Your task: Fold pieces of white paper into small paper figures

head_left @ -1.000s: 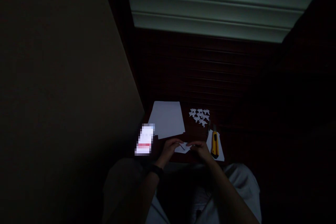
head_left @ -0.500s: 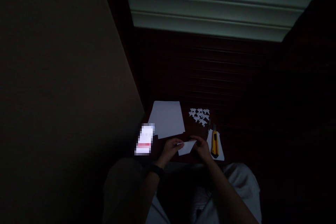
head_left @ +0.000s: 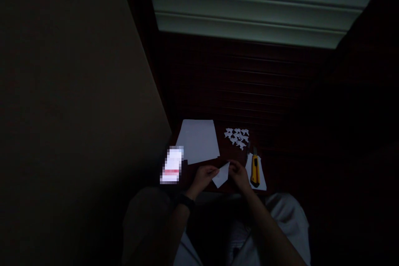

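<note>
A small folded piece of white paper (head_left: 221,176) is held up between my two hands, above the near edge of the dark table. My left hand (head_left: 205,176) pinches its left side between thumb and fingers. At its upper right corner, my right hand (head_left: 239,174) grips the paper with closed fingers. The scene is dim, so the fold lines are hard to make out. Beyond my right hand lie several small folded white paper pieces (head_left: 237,136) in a cluster.
A stack of white sheets (head_left: 199,141) lies at the table's back left, with a lit, pixelated phone (head_left: 172,165) beside it. On the right, a yellow utility knife (head_left: 255,171) rests on smaller white papers (head_left: 262,182). A wall (head_left: 93,91) stands close on the left.
The paper between my hands has turned, its right corner now pointing higher and its lower corner further down. My right hand has shifted slightly; the things on the table have stayed put.
</note>
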### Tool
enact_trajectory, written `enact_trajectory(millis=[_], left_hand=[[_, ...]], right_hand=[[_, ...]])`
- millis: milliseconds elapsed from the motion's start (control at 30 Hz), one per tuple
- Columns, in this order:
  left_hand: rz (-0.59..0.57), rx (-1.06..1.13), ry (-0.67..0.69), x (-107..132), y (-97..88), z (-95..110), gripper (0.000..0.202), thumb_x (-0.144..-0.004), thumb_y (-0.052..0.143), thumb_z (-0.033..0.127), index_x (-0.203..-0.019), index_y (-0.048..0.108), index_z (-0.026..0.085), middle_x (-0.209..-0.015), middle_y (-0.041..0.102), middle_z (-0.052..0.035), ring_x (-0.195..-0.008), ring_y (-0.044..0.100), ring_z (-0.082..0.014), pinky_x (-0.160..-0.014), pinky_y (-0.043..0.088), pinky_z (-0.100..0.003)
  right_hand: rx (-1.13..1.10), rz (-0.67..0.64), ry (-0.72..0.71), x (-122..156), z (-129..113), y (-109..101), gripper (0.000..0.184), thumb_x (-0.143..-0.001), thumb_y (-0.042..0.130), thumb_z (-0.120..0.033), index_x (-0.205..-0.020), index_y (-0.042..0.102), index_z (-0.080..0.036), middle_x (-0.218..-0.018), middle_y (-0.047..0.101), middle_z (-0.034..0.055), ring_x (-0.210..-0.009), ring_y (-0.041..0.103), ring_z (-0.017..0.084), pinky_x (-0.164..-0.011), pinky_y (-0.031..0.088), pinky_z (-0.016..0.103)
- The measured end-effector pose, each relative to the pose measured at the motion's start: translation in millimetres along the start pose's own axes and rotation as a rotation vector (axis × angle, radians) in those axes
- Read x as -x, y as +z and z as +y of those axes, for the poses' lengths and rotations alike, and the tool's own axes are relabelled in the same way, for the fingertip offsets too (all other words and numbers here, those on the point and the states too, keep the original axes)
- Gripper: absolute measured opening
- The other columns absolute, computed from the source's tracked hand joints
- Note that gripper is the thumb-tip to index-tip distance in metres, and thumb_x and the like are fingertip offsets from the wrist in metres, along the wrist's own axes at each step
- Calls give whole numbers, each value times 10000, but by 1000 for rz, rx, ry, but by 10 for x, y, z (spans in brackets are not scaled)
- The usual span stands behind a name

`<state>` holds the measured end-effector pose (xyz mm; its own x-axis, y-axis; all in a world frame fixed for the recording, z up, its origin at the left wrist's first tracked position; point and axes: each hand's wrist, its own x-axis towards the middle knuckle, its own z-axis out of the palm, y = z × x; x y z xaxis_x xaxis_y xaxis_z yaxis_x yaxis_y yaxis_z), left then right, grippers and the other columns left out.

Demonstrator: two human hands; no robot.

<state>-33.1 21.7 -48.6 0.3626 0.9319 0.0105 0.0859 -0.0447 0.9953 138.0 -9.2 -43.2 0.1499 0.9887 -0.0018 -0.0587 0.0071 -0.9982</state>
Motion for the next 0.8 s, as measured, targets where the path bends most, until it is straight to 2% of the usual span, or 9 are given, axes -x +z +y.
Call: enact_trajectory(millis=[100, 267, 367, 500, 667, 800], left_hand=[[-1, 17, 0, -5, -14, -30, 274, -716, 570, 369, -797, 654, 121, -748, 662, -79, -682, 599, -188, -613, 448, -269], [72, 31, -13, -20, 1, -73, 289, -720, 563, 376, -827, 653, 123, -771, 665, -80, -693, 601, -189, -631, 453, -276], [97, 29, 14, -20, 14, -69, 298, -727, 556, 375, -852, 650, 122, -815, 667, -88, -737, 604, -198, -664, 456, -287], [111, 26, 9, -11, 26, -40, 298, -725, 557, 379, -846, 651, 123, -800, 670, -88, -719, 610, -201, -646, 465, -289], [89, 48, -48, -13, 35, -34, 316, -709, 569, 389, -860, 639, 121, -798, 671, -92, -680, 617, -201, -572, 474, -281], [87, 35, -25, -27, 34, -50, 289, -701, 584, 373, -835, 642, 124, -819, 673, -91, -735, 620, -202, -630, 475, -280]], right_hand=[[-16, 33, 18, -2, 43, -9, 296, -645, 603, -295, -917, 550, -191, -681, 610, 8, -611, 545, 151, -585, 425, 261], [-10, 75, -23, 7, 77, 0, 264, -621, 660, -346, -804, 534, -204, -672, 582, -12, -605, 522, 136, -561, 399, 236], [12, 37, -12, 15, 67, 5, 228, -640, 647, -382, -718, 565, -184, -655, 576, -5, -611, 511, 140, -559, 387, 235], [7, -8, 60, 22, 44, 7, 318, -708, 556, -465, -677, 618, -155, -615, 578, 10, -588, 504, 147, -550, 378, 248], [30, -26, 15, 3, 50, 31, 277, -649, 627, -428, -723, 665, -165, -719, 632, 29, -688, 536, 178, -646, 399, 275], [11, -29, 7, -17, 54, 61, 238, -653, 625, -400, -690, 669, -169, -669, 621, 19, -652, 531, 167, -630, 391, 268]])
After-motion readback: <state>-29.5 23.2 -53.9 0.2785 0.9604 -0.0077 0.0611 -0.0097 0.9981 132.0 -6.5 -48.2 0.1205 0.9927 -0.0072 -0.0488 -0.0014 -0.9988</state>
